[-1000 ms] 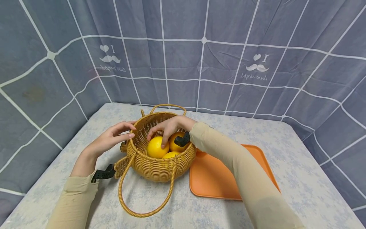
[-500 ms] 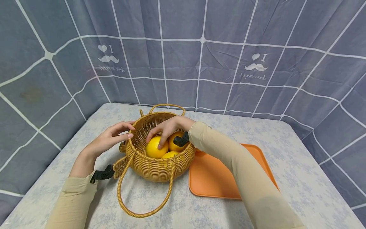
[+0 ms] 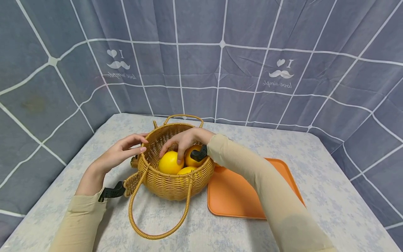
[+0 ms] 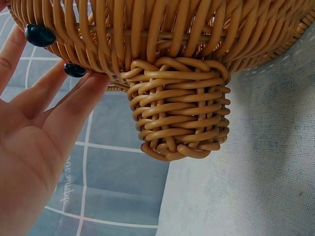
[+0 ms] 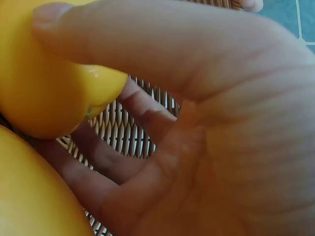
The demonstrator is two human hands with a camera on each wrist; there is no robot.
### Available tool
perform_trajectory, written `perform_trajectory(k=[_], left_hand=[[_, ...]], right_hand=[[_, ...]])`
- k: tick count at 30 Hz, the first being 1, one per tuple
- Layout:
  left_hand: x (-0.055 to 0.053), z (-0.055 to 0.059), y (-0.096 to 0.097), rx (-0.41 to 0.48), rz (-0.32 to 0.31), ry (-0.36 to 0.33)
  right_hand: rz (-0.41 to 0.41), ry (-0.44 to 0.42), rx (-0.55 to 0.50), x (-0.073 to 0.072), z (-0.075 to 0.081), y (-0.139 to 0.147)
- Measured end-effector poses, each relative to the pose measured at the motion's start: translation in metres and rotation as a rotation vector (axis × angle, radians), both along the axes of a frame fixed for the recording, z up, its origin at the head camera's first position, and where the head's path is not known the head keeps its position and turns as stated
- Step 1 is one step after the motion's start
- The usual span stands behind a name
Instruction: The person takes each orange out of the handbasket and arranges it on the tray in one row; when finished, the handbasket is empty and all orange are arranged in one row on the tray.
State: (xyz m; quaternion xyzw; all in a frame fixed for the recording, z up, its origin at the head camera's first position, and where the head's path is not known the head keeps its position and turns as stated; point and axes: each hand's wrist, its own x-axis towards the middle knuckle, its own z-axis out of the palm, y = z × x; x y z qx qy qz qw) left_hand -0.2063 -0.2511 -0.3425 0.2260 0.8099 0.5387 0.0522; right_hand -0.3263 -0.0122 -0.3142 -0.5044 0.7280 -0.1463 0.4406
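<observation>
A woven wicker basket [image 3: 171, 187] with loop handles stands on the table, holding several yellow-orange oranges. My right hand [image 3: 185, 140] reaches down inside it and grips one orange [image 3: 170, 162]. In the right wrist view the thumb lies over that orange [image 5: 44, 93], with the other fingers curled beneath and beyond it. Another orange [image 3: 188, 170] lies near the front wall, and one [image 3: 192, 159] is partly hidden behind the right wrist. My left hand [image 3: 121, 150] touches the basket's left rim with its fingertips; in the left wrist view its extended fingers [image 4: 74, 105] lie against the outer weave.
An orange tray [image 3: 236, 196] lies right of the basket, partly under the right forearm. The front handle [image 3: 157, 237] flops onto the table. A woven stub [image 4: 179, 110] and black beads [image 4: 40, 35] project from the basket's left side. A grey checked curtain [image 3: 201, 70] hangs behind.
The gripped orange has shifted slightly left and turned inside the basket, with the right fingers moving along. The left hand stays at the rim.
</observation>
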Motion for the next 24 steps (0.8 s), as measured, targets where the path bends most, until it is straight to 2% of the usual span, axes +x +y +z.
perform_trajectory(k=[5, 13, 19, 24], left_hand=[[-0.0002, 0.0000, -0.0008, -0.003, 0.002, 0.004], [0.0006, 0.0001, -0.0005, -0.010, 0.015, 0.003], [0.0013, 0.0002, 0.0003, -0.012, 0.020, 0.004], [0.0015, 0.0001, 0.0008, -0.009, 0.019, 0.001]], right_hand=[[0.024, 0.022, 0.010, 0.0019, 0.0007, -0.0015], [0.033, -0.026, -0.007, 0.0045, -0.0006, -0.0036], [0.041, 0.019, -0.057, 0.0052, -0.0032, -0.0034], [0.049, 0.041, -0.058, 0.0052, -0.0038, -0.0033]])
